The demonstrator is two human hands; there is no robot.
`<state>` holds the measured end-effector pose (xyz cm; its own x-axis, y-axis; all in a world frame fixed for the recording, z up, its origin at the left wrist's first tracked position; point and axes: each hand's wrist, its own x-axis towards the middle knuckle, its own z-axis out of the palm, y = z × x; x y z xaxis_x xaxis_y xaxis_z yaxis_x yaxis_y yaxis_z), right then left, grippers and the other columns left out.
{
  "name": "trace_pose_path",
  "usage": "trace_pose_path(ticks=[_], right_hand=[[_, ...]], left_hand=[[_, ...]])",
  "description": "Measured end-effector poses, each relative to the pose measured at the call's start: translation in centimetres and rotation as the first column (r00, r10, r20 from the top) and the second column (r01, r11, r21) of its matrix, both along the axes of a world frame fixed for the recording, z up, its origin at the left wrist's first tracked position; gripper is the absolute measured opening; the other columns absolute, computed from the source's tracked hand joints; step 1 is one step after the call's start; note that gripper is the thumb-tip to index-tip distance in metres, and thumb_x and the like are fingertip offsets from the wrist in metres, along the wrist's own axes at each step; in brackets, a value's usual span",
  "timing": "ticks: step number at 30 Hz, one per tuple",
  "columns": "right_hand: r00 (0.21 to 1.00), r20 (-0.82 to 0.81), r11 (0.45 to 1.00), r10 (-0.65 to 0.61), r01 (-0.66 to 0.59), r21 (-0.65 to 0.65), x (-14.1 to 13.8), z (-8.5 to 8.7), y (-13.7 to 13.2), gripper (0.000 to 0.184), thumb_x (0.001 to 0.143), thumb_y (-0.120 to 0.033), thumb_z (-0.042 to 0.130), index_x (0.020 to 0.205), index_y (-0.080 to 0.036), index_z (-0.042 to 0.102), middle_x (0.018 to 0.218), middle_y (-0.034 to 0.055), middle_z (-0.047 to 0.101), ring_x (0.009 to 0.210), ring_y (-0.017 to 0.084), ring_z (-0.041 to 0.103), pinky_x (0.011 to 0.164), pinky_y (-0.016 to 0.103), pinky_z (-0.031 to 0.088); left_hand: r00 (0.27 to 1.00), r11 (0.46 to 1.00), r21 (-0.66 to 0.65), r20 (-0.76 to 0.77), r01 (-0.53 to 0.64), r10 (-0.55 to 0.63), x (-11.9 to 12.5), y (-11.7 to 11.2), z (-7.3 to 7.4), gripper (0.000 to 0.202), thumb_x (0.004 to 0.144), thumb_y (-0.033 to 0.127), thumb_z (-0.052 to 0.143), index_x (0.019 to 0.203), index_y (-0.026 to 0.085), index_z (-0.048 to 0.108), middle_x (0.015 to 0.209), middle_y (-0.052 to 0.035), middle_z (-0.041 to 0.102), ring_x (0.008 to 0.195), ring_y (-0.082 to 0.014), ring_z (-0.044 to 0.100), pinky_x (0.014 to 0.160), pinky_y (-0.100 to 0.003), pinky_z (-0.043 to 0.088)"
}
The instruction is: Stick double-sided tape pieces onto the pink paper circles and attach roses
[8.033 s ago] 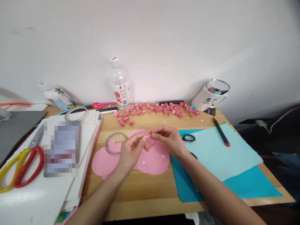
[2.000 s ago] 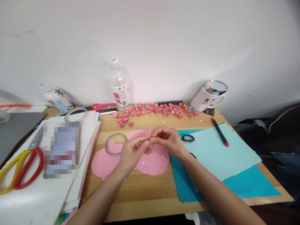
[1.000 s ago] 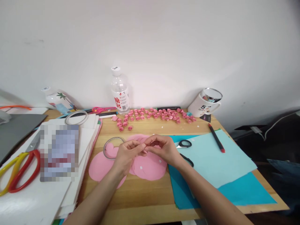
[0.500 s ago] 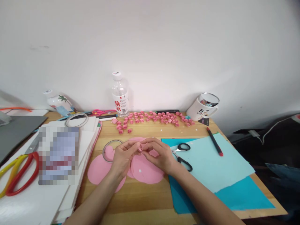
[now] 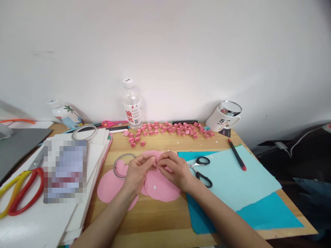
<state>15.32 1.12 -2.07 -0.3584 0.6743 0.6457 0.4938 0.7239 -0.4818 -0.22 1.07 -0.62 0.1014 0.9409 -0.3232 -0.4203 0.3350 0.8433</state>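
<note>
Both my left hand [image 5: 138, 172] and my right hand [image 5: 176, 170] are closed, pinching a small piece of pink paper [image 5: 155, 162] between their fingertips. Most of that piece is hidden by the fingers. Beneath the hands lie several round pink paper discs [image 5: 162, 189], overlapping on the wooden table. A grey ring [image 5: 115, 168] rests by my left hand, with small pink paper cutouts [image 5: 121, 168] inside it. Close to my right wrist, black-handled scissors [image 5: 203, 161] lie with their handles apart. Many small rolled pink paper roses [image 5: 152, 132] are spread along the back of the table.
Teal sheets [image 5: 271, 213] and a light blue sheet [image 5: 232, 186] lie at the right, with a red-tipped marker [image 5: 237, 155]. A clear bottle [image 5: 133, 106] and a white mug [image 5: 222, 117] stand by the wall. Large red-and-yellow scissors [image 5: 27, 196] and white paper [image 5: 49, 220] occupy the left.
My right hand's fingers have curled in slightly at the pink piece. My left hand has barely moved.
</note>
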Motion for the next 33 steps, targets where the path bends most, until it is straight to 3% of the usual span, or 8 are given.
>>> trace_pose_path(ticks=[8,14,26,33], right_hand=[[0.994,-0.092,0.997,-0.066,0.063,-0.039,-0.3,0.2,-0.3,0.008,0.082,-0.014,0.054,0.076,-0.019,0.056,0.093,0.0055,0.045,0.068,0.01,0.056,0.056,0.025,0.05],[0.995,-0.078,0.998,-0.054,0.051,-0.048,-0.4,0.1,-0.5,0.009,0.084,-0.016,0.053,0.076,-0.019,0.055,0.096,0.0062,0.046,0.067,0.01,0.057,0.056,0.025,0.051],[0.997,-0.064,0.999,-0.041,0.039,-0.037,-0.5,0.0,-0.7,0.008,0.082,-0.014,0.057,0.076,-0.02,0.055,0.096,0.0065,0.048,0.068,0.01,0.058,0.056,0.023,0.053],[0.995,-0.09,0.999,-0.045,0.043,-0.024,-0.6,0.1,-0.7,0.01,0.082,-0.014,0.055,0.075,-0.02,0.056,0.095,0.0062,0.047,0.064,0.009,0.057,0.053,0.023,0.051]], left_hand=[[0.999,0.999,0.01,0.012,0.046,-0.047,0.4,-0.3,0.6,0.023,0.064,0.021,0.074,0.084,0.011,0.069,0.067,-0.0026,0.065,0.057,-0.01,0.056,0.059,-0.023,0.044],[0.998,0.999,0.01,0.042,0.045,-0.045,0.6,-0.6,1.5,0.021,0.065,0.019,0.072,0.085,0.013,0.067,0.069,-0.0002,0.06,0.06,-0.0101,0.055,0.059,-0.023,0.045],[0.986,0.983,0.1,-0.077,0.152,-0.145,0.6,-0.9,1.2,0.021,0.074,0.024,0.062,0.093,0.017,0.062,0.07,-0.0002,0.056,0.059,-0.0117,0.054,0.056,-0.024,0.044],[0.985,0.988,0.116,-0.151,0.102,-0.084,0.8,-1.0,1.7,0.022,0.073,0.024,0.064,0.094,0.017,0.061,0.072,-0.0001,0.058,0.057,-0.0106,0.053,0.057,-0.024,0.044]])
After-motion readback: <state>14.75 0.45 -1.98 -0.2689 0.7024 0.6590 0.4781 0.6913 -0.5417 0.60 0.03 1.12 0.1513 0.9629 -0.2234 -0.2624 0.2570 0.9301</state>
